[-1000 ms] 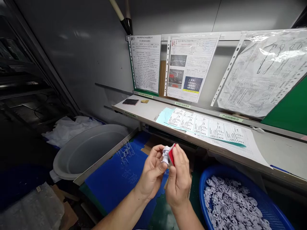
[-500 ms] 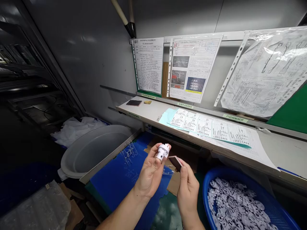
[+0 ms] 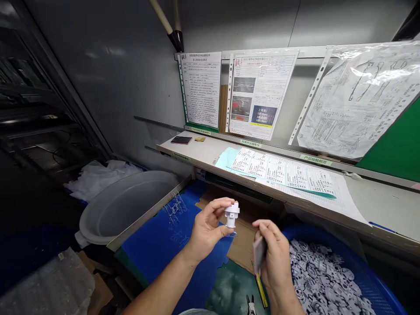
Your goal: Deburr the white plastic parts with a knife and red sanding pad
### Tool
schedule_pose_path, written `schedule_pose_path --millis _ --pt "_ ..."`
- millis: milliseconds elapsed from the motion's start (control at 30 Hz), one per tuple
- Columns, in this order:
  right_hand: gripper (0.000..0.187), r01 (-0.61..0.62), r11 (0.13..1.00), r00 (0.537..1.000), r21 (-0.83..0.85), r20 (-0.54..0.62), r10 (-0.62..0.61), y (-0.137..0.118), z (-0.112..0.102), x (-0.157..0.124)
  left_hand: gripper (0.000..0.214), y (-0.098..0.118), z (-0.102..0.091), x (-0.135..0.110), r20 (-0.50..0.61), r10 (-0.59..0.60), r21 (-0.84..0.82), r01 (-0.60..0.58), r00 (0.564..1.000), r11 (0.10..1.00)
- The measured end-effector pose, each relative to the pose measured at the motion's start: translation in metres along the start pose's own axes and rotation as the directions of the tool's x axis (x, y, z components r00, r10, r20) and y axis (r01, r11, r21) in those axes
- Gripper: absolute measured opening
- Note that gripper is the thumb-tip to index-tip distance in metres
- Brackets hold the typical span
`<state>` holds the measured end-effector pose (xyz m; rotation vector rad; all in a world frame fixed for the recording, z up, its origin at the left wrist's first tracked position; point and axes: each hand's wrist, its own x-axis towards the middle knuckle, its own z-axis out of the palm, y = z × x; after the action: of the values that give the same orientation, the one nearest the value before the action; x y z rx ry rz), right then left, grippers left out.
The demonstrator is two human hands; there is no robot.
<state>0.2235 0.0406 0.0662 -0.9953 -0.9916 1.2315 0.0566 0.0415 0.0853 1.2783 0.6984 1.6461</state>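
— If both grips are in view, what is each one pinching?

— Left grip [image 3: 206, 229]: thumb and fingers pressed together on a white moulded plastic part [image 3: 231, 215], held upright, with its stepped top standing above the fingertips. Right grip [image 3: 275, 258]: fingers and thumb closed on a flat rectangular piece [image 3: 259, 253], seen nearly edge-on. Can't tell its material from this view.

— What's done, what's left?

— One part is up in the left grip. The blue plastic basket [image 3: 315, 231], just right of the right grip, holds a deep heap of what look like the same white parts [image 3: 328, 275]. Can't pick out a separate finished batch, and can't count the heap.

— Anything else within reach?

— Below the left grip, a blue corrugated plastic sheet [image 3: 164, 253]. Between the grips and lower down, brown cardboard [image 3: 243, 247]. Below the right grip, small pliers [image 3: 251, 305] beside a yellow strip [image 3: 261, 291]. Left of the left grip, a grey plastic tub [image 3: 141, 172]. Beyond both grips, printed sheets [image 3: 282, 173] lie on the bench [image 3: 387, 210].
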Motion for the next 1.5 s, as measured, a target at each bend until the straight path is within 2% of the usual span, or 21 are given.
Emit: schedule_pose_path --millis 33,100,200,300,367,433,500,600,833,900,967,1033,1100,1167,1233,1300,1400,1500 --pt "0.034 -0.093 0.995 0.994 0.02 0.062 0.092 0.005 0.002 -0.002 0.042 -0.001 0.0 0.0 0.014 0.013 0.01 -0.013 1.0 1.0" --pt "0.041 -0.198 0.98 0.954 0.028 0.236 0.186 0.01 0.008 -0.007 0.04 -0.003 0.0 -0.003 0.049 0.019 0.027 -0.021 0.999 0.999" --pt "0.047 -0.225 0.973 0.896 0.052 0.404 0.185 0.009 0.019 -0.014 0.037 -0.006 0.002 -0.009 0.092 -0.009 0.054 0.004 0.996 0.999" --pt "0.046 -0.21 0.975 0.909 0.075 0.382 0.166 0.007 0.026 -0.015 0.043 -0.001 0.0 -0.013 0.125 -0.065 0.029 0.062 0.99 0.998" --pt "0.042 -0.117 0.993 0.94 0.019 0.324 0.104 0.008 0.027 -0.016 0.055 0.005 -0.004 -0.015 0.142 -0.119 -0.019 0.123 0.983 0.992" --pt "0.037 0.009 0.996 0.953 -0.084 0.302 0.017 0.01 0.026 -0.018 0.063 0.009 -0.008 -0.016 0.123 -0.177 -0.066 0.186 0.976 0.98" --pt "0.036 0.094 0.979 0.942 -0.179 0.335 -0.029 0.012 0.026 -0.021 0.06 0.012 -0.01 -0.017 0.06 -0.227 -0.087 0.232 0.972 0.969" --pt "0.037 0.156 0.948 0.924 -0.278 0.381 -0.04 0.013 0.025 -0.026 0.051 0.014 -0.011 -0.02 -0.022 -0.264 -0.074 0.261 0.964 0.962" --pt "0.034 0.317 0.845 0.912 -0.432 0.384 -0.146 0.015 0.023 -0.035 0.051 0.019 -0.008 -0.028 -0.023 -0.255 -0.077 0.252 0.967 0.965" --pt "0.03 0.383 0.792 0.903 -0.476 0.373 -0.212 0.016 0.023 -0.037 0.052 0.019 -0.008 -0.029 -0.011 -0.256 -0.081 0.255 0.967 0.964" --pt "0.023 0.475 0.704 0.876 -0.529 0.359 -0.322 0.017 0.021 -0.038 0.055 0.018 -0.007 -0.03 0.001 -0.262 -0.078 0.262 0.965 0.962" --pt "0.017 0.566 0.577 0.821 -0.588 0.338 -0.46 0.018 0.019 -0.038 0.056 0.016 -0.005 -0.031 0.011 -0.271 -0.061 0.272 0.962 0.96" --pt "0.017 0.624 0.438 0.745 -0.647 0.323 -0.584 0.019 0.015 -0.038 0.056 0.013 -0.003 -0.032 0.017 -0.282 -0.044 0.282 0.959 0.958" --pt "0.015 0.643 0.316 0.674 -0.697 0.318 -0.667 0.02 0.011 -0.038 0.056 0.009 0.0 -0.032 0.028 -0.284 -0.045 0.285 0.958 0.957" --pt "0.013 0.637 0.229 0.626 -0.736 0.32 -0.711 0.018 0.005 -0.039 0.055 0.004 0.003 -0.032 0.047 -0.281 -0.055 0.284 0.958 0.957" --pt "0.009 0.612 0.183 0.612 -0.77 0.314 -0.726 0.015 -0.001 -0.04 0.054 -0.001 0.007 -0.032 0.074 -0.279 -0.063 0.284 0.957 0.957" --pt "0.005 0.572 0.15 0.622 -0.806 0.308 -0.719 0.009 -0.011 -0.043 0.054 -0.007 0.014 -0.034 0.112 -0.285 -0.064 0.293 0.952 0.954" --pt "0.005 0.543 0.085 0.592 -0.836 0.309 -0.744 0.003 -0.021 -0.045 0.054 -0.011 0.024 -0.035 0.153 -0.292 -0.066 0.304 0.944 0.95"
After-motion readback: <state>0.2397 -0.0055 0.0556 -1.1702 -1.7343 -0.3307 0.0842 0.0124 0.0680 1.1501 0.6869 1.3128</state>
